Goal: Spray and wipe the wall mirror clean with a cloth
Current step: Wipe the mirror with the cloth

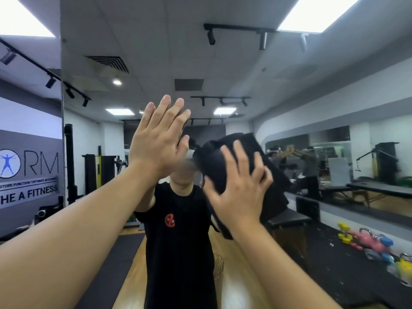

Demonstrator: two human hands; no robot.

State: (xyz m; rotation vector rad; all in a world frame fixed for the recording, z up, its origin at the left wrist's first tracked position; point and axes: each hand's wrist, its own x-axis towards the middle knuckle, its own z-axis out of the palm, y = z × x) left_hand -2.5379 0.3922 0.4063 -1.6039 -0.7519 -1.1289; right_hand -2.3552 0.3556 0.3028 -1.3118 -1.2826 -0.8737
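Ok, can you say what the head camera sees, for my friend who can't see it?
A right hand presses a black cloth against a big wall mirror, fingers spread. The left hand rests flat on the glass beside it. A gym shows in the reflection.

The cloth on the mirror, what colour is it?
Black. The cloth, pressed flat by the right hand, shows best in the head view.

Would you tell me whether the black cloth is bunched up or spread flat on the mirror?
Bunched: the black cloth sits in thick folds under the right hand's spread fingers.
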